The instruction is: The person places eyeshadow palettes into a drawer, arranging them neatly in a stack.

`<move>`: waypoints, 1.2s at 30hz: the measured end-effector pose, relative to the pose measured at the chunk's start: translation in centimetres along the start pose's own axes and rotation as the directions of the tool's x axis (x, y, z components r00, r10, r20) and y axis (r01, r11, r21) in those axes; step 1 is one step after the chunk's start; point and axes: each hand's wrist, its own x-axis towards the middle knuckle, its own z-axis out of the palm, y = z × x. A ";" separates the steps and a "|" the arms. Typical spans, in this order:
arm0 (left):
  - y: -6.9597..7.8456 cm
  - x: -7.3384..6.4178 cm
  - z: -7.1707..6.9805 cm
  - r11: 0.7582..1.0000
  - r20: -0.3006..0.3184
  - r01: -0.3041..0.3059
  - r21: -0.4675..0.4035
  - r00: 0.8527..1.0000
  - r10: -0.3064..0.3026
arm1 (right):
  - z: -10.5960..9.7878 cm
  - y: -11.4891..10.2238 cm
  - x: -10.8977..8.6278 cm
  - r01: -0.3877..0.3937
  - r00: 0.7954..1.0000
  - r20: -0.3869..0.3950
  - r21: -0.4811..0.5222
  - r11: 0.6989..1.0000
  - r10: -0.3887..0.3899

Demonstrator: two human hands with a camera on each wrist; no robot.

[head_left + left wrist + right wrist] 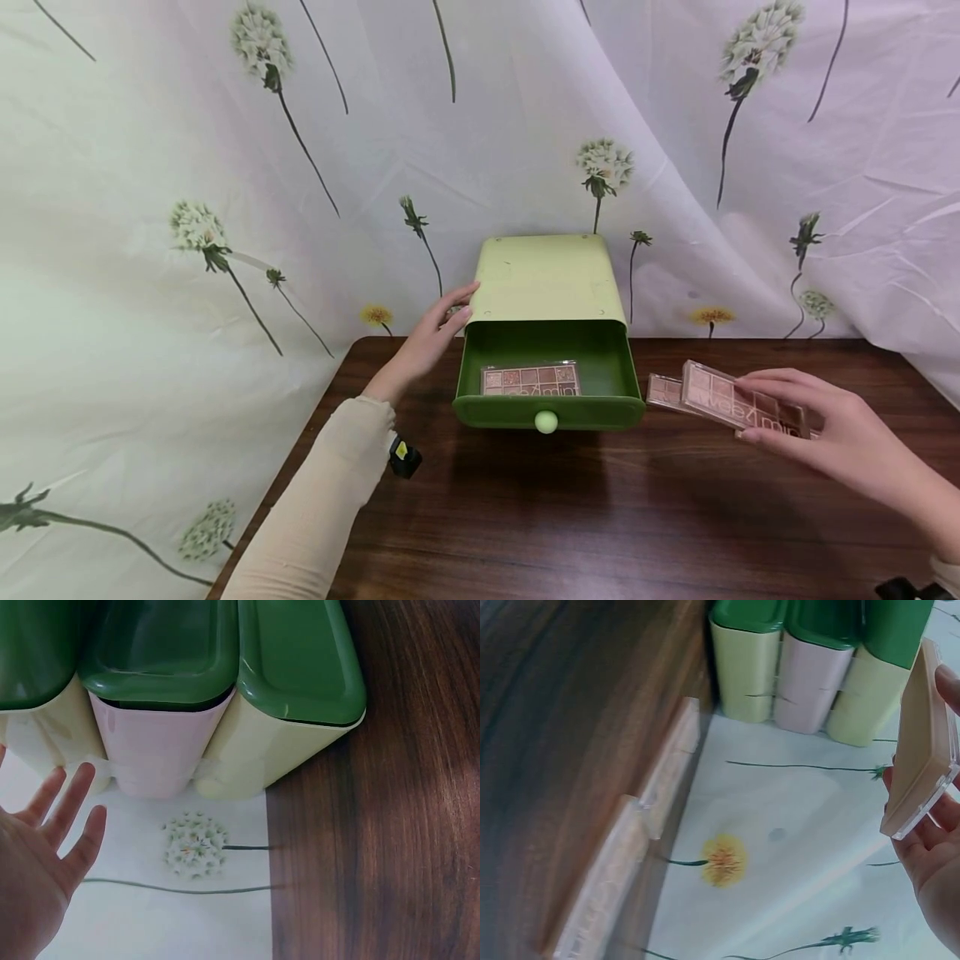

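My right hand (847, 425) pinches an eyeshadow palette (731, 398) between thumb and fingers, to the right of the drawer cabinet (551, 279). In the right wrist view the held palette (922, 742) shows its plain tan back and clear edge. Another palette (663, 390) lies on the table, partly hidden behind the held one; the right wrist view shows two on the table, one nearer (600, 881), one farther (673, 761). The cabinet's top drawer (491, 411) is pulled out, with a palette (531, 379) inside. My left hand (423, 342) rests its extended fingers against the cabinet's left side.
The cabinet stacks yellow and pink tiers (157, 742) with green drawers. A pale green knob (546, 422) sticks out from the drawer front. Behind the dark wooden table (540, 517) hangs a white cloth (525, 125) printed with dandelions.
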 end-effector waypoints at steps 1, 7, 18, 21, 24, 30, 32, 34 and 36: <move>0.0 0.0 0.0 1.000 0.001 0.000 -0.003 1.000 0.000 | -0.1 -0.2 0.1 0.003 1.000 -0.006 0.006 1.000 -0.003; 0.1 0.0 0.0 1.000 0.006 0.011 -0.009 1.000 -0.011 | -0.6 -1.4 1.1 0.076 0.997 -0.031 0.022 0.997 -0.075; 0.0 0.0 0.0 1.000 0.000 0.020 -0.010 1.000 -0.020 | -0.6 -2.7 3.3 0.207 0.977 -0.055 0.065 0.976 -0.204; 0.0 0.0 0.1 1.000 0.001 0.012 -0.013 1.000 -0.012 | -0.4 -3.2 3.8 0.217 0.976 -0.047 0.087 0.972 -0.214; -0.2 0.0 0.2 1.000 -0.002 0.009 -0.017 1.000 -0.009 | -0.1 -3.9 4.3 0.220 0.975 -0.038 0.107 0.970 -0.217; -0.2 -0.1 0.1 1.000 -0.004 0.015 -0.025 1.000 -0.015 | 0.7 -5.3 5.7 0.213 0.977 -0.033 0.161 0.964 -0.211; -0.2 -0.1 0.1 1.000 -0.003 0.012 -0.027 1.000 -0.012 | 1.1 -5.7 6.2 0.213 0.977 -0.026 0.168 0.962 -0.211; -0.2 -0.1 0.2 1.000 -0.006 0.011 -0.027 1.000 -0.011 | 1.6 -6.0 6.6 0.223 0.975 -0.027 0.163 0.961 -0.222; -0.2 -0.1 0.2 1.000 -0.006 0.011 -0.028 1.000 -0.012 | 2.0 -6.3 7.1 0.230 0.973 -0.021 0.175 0.957 -0.230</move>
